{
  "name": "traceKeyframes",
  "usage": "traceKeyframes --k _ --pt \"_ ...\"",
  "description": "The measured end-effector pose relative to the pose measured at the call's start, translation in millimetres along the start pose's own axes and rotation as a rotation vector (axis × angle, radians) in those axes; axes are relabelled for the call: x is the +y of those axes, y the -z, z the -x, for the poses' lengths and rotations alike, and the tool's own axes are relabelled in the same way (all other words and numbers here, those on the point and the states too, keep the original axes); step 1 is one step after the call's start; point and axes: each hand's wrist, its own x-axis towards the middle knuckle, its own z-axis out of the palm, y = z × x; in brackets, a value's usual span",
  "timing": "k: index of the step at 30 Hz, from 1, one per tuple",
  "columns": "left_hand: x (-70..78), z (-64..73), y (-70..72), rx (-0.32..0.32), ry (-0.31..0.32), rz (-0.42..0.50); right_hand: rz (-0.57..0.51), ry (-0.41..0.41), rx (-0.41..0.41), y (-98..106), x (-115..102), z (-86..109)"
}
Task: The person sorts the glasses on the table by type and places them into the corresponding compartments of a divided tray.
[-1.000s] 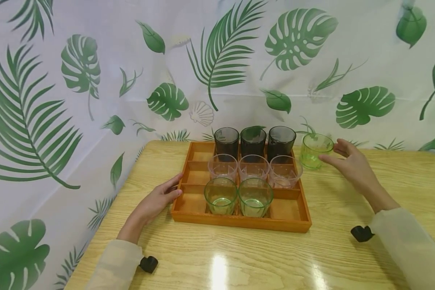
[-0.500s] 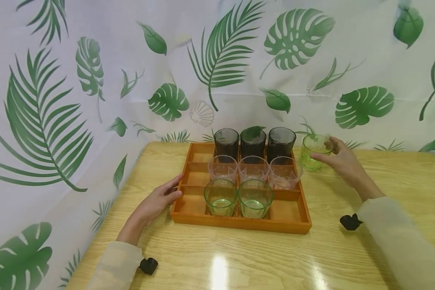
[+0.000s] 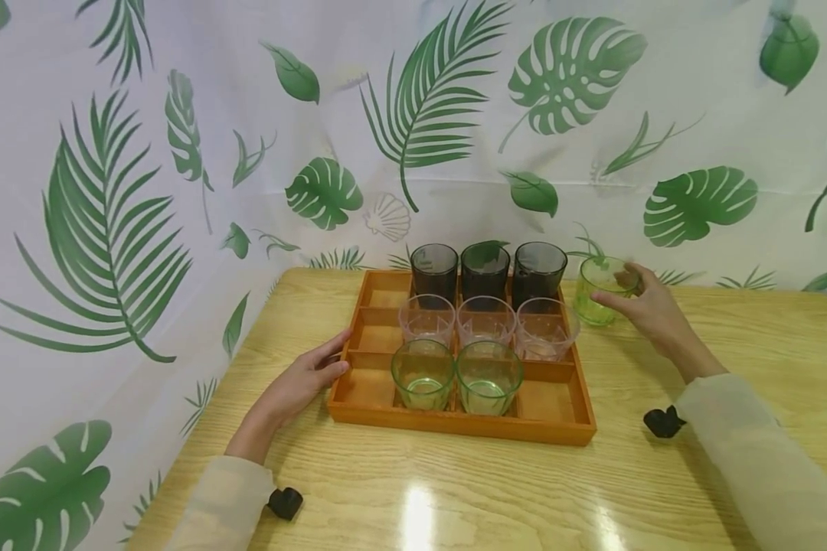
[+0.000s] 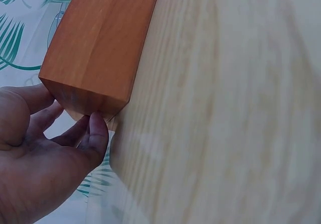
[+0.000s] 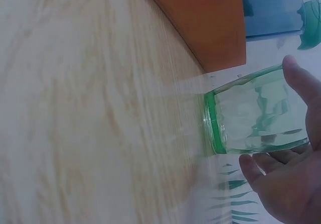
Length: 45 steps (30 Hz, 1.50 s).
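My left hand (image 3: 306,383) touches the left side wall of a wooden divided tray (image 3: 455,430); in the left wrist view its fingertips (image 4: 99,126) rest against the tray's end. At the tray's right, my right hand (image 3: 655,310) holds a green glass (image 3: 596,306), thumb across the front and fingers behind. The glass stands upright on the table. In the tray's front row are two green glasses (image 3: 423,379). Three clear pinkish glasses (image 3: 485,325) fill part of the middle row, and three dark grey glasses (image 3: 485,279) the back row.
The tray's left column and front right compartment (image 3: 544,398) hold no glass. Behind the table (image 3: 503,497) hangs a white leaf-print cloth (image 3: 455,184), which also covers the left side. A black clip-like piece sits at each wrist.
My right hand has moved in to the left and closed around the green glass, its thumb now across the front. The left hand stays at the tray. The head view shifts slightly.
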Motion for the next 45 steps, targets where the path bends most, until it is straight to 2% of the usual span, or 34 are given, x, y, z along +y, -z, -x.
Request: traceKeyframes --k 9,23,35,45 --pt "1.6 -0.4 0.2 0.000 0.002 -0.008 -0.009 0.007 0.011 3.6 -4.0 6.3" --pt "0.1 -0.3 0.5 0.007 0.008 -0.012 0.037 0.019 -0.052 19.0 -18.5 23.7" --pt "1.0 1.0 0.4 0.006 0.012 -0.004 0.109 0.067 -0.092 25.9 -30.6 50.3" --pt "2.3 1.0 -0.5 0.005 0.012 -0.018 0.091 0.156 -0.114 32.2 -31.0 72.5"
